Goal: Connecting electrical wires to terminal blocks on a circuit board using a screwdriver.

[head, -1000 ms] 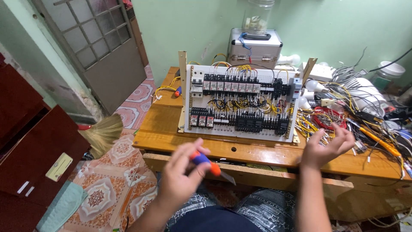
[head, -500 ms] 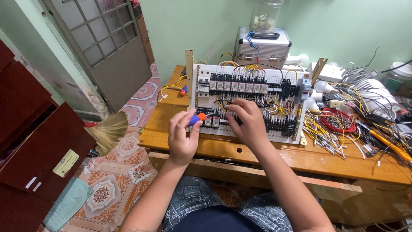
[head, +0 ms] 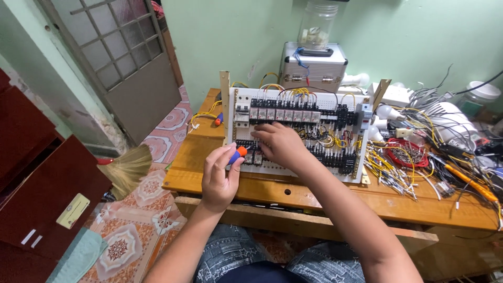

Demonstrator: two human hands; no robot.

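A white wiring panel (head: 335,112) with rows of black relays and breakers leans upright on a wooden table (head: 199,173). My left hand (head: 220,175) grips a screwdriver with a blue and orange handle (head: 237,154), its tip aimed at the panel's lower left. My right hand (head: 280,144) lies palm down on the lower left rows of the panel, fingers touching the black terminal blocks next to the screwdriver.
A heap of loose wires and a red wire coil (head: 406,154) covers the table's right side, with an orange tool (head: 471,183) near it. A metal case (head: 313,67) with a jar on top stands behind. A broom (head: 126,167) and a dark red cabinet (head: 47,183) are at left.
My right hand has swung from the table's right edge onto the panel's lower left. My left hand has lifted the screwdriver from near my lap up to the panel.
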